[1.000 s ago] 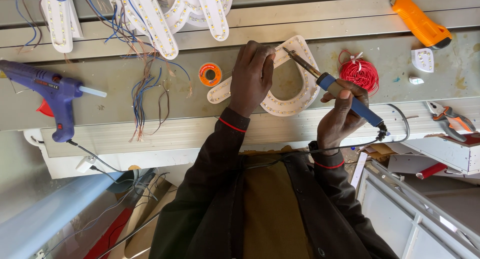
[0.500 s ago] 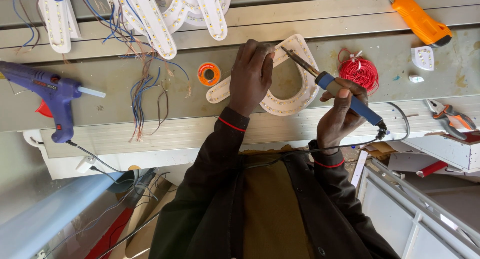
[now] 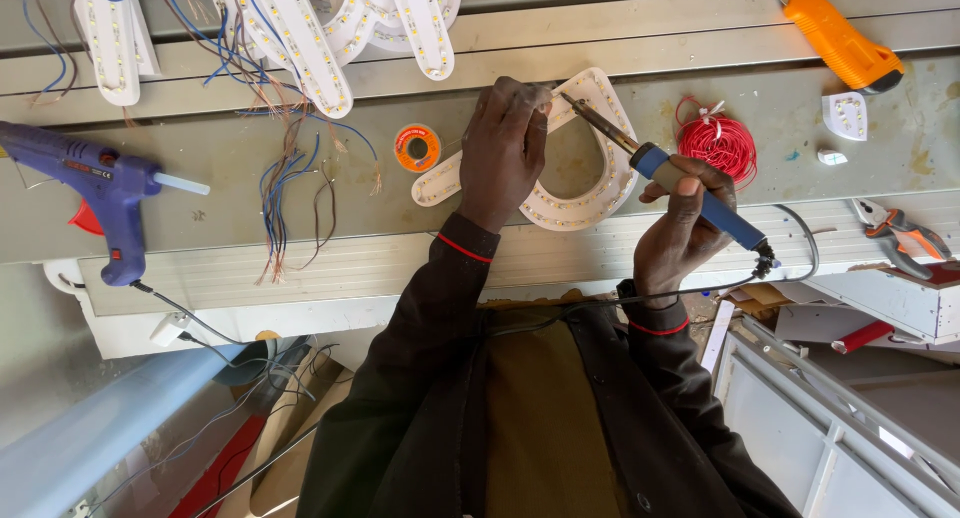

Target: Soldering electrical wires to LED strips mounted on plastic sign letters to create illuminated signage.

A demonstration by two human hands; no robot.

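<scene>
At the centre of the frame, a person's left hand (image 3: 507,150) presses flat on a white curved LED-studded sign piece (image 3: 590,193) lying on the grey worktop (image 3: 220,193), fingers curled at its upper edge. The right hand (image 3: 680,223) is closed around the blue handle of a soldering iron (image 3: 660,168), its tip angled up-left to the piece's top, just beside the left fingertips. An orange solder spool (image 3: 417,148) sits left of the piece, a red wire coil (image 3: 720,143) to its right. A blue glue gun (image 3: 95,188) lies at far left, an orange utility knife (image 3: 840,46) at upper right.
</scene>
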